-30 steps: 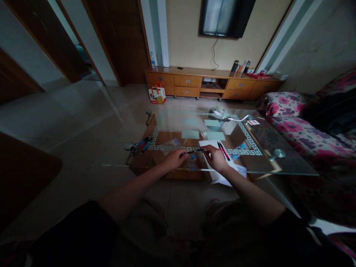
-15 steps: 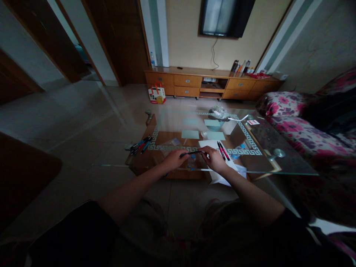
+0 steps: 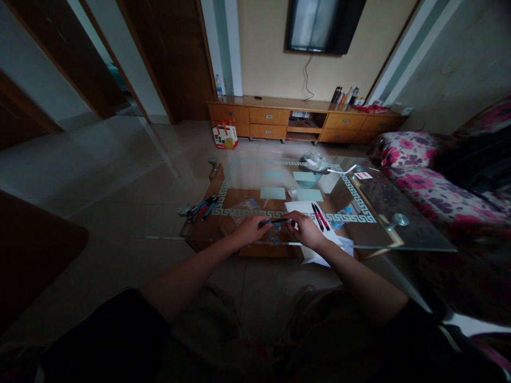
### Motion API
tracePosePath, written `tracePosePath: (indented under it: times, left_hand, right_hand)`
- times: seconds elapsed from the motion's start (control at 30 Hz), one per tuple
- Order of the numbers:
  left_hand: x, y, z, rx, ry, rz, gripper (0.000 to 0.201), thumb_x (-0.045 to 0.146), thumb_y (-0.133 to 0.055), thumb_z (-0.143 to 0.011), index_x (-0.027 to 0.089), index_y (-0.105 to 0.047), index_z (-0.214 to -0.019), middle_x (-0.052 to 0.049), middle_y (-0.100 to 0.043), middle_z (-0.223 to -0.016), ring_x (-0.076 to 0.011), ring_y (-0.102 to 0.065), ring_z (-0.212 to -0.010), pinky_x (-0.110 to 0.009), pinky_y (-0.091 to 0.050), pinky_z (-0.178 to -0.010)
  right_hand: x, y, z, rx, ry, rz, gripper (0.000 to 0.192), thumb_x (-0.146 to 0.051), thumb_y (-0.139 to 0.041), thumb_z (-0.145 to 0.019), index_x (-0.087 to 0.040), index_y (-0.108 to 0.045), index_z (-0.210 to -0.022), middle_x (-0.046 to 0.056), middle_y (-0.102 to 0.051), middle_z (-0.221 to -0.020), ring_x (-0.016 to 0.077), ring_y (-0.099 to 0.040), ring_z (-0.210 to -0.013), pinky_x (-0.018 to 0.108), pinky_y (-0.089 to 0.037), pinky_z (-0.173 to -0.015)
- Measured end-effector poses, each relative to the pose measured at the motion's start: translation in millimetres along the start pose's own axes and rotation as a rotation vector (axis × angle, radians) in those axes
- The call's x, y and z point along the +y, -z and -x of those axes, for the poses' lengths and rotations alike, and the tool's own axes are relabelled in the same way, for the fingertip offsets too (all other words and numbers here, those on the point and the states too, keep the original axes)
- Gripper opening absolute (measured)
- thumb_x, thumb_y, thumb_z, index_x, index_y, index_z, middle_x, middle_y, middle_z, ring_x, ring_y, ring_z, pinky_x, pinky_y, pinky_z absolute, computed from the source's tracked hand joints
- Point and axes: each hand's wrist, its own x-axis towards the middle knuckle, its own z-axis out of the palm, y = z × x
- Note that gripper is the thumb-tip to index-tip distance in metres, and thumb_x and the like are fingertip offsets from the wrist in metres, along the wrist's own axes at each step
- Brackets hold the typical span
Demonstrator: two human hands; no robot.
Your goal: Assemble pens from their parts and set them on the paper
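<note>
Between my two hands a dark pen (image 3: 275, 221) lies almost level, above the near edge of the glass table (image 3: 247, 175). My left hand (image 3: 251, 229) is closed on its left end, where a bit of blue shows. My right hand (image 3: 304, 229) pinches the other end, with its fingertips partly hidden. Just beyond the right hand, red and black pens (image 3: 320, 217) rest on white paper (image 3: 297, 206). A pile of several pens (image 3: 199, 208) lies at the table's left end. Near the left hand is a clear plastic bag (image 3: 241, 208).
A bagged bundle (image 3: 315, 161) stands at the table's far side, close to a red and white card (image 3: 363, 175). Behind are a wooden TV cabinet (image 3: 269, 115) and a carrier bag (image 3: 225, 136) on the floor. A flowered sofa (image 3: 419, 181) stands at the right.
The pen has turned slightly in my hands, and more of its blue part shows. My right fingers have shifted a little at its end. Everything else stays in place.
</note>
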Motion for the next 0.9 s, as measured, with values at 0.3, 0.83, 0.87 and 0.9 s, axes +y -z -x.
tracePosePath:
  times: [0.3, 0.83, 0.87, 0.9]
  left_hand:
    - [1.6, 0.1, 0.9, -0.017, -0.035, -0.065, 0.026, 0.038, -0.054, -0.092, 0.018, -0.07, -0.086, -0.003, -0.066, -0.079, -0.0174, -0.058, -0.075, -0.027, -0.041, -0.07]
    - [-0.5, 0.6, 1.8, 0.007, -0.071, -0.006, 0.022, 0.035, -0.059, -0.09, 0.018, -0.072, -0.093, -0.004, -0.068, -0.085, -0.0175, -0.06, -0.081, -0.027, -0.044, -0.074]
    - [-0.4, 0.6, 1.8, 0.008, -0.075, -0.009, 0.021, 0.035, -0.059, -0.09, 0.018, -0.072, -0.093, -0.004, -0.068, -0.085, -0.0175, -0.06, -0.081, -0.027, -0.044, -0.075]
    - [-0.3, 0.7, 1.8, 0.009, -0.078, -0.012, 0.021, 0.035, -0.059, -0.09, 0.018, -0.072, -0.093, -0.004, -0.068, -0.085, -0.0175, -0.06, -0.081, -0.027, -0.044, -0.075]
  right_hand:
    - [0.9, -2.0, 0.2, -0.011, 0.001, -0.049, 0.029, -0.012, -0.059, -0.086, -0.022, -0.065, -0.112, 0.005, -0.066, -0.098, 0.0144, -0.061, -0.072, 0.028, -0.051, -0.074]
    - [-7.7, 0.9, -0.1, -0.059, 0.034, -0.02, 0.02, -0.023, -0.057, -0.094, -0.022, -0.067, -0.112, 0.006, -0.065, -0.094, 0.0163, -0.06, -0.074, 0.029, -0.05, -0.072]
    - [-8.2, 1.2, -0.1, -0.063, 0.036, -0.018, 0.02, -0.024, -0.057, -0.094, -0.022, -0.067, -0.111, 0.006, -0.065, -0.094, 0.0168, -0.061, -0.076, 0.03, -0.05, -0.074]
    - [-8.9, 1.5, -0.2, -0.066, 0.037, -0.017, 0.02, -0.024, -0.057, -0.095, -0.021, -0.067, -0.111, 0.006, -0.065, -0.094, 0.0173, -0.062, -0.077, 0.03, -0.05, -0.075]
